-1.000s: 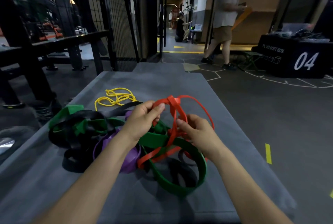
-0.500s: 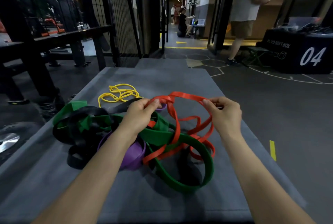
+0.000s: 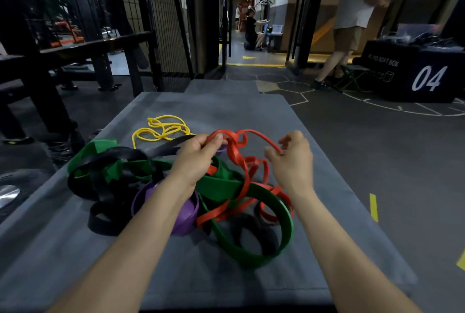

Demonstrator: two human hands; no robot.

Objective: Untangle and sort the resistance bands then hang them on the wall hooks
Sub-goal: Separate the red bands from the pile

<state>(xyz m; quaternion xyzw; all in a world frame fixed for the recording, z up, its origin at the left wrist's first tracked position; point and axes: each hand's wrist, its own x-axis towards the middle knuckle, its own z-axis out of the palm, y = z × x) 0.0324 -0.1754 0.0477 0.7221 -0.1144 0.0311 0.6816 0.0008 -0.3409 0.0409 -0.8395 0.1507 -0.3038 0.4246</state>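
Observation:
A tangle of resistance bands lies on a grey mat (image 3: 226,275). The red band (image 3: 237,159) is lifted out of the pile. My left hand (image 3: 198,154) pinches its twisted top, and my right hand (image 3: 292,159) pinches the same band farther right, so a short length spans between them. The rest of the red band trails down through a wide green band (image 3: 274,237). A purple band (image 3: 186,214) and black bands (image 3: 108,184) lie under my left forearm. A thin yellow band (image 3: 163,128) rests apart at the back.
A person (image 3: 352,18) stands at the far right beside a black box marked 04 (image 3: 415,73). Another person sits down the corridor (image 3: 251,30). A dark bench frame (image 3: 75,60) and a wire mesh wall (image 3: 151,18) stand at the left. No wall hooks show.
My right hand went out to the right along the red band, then came back slightly lower. The red band rose out of the pile. The standing person walked to the right.

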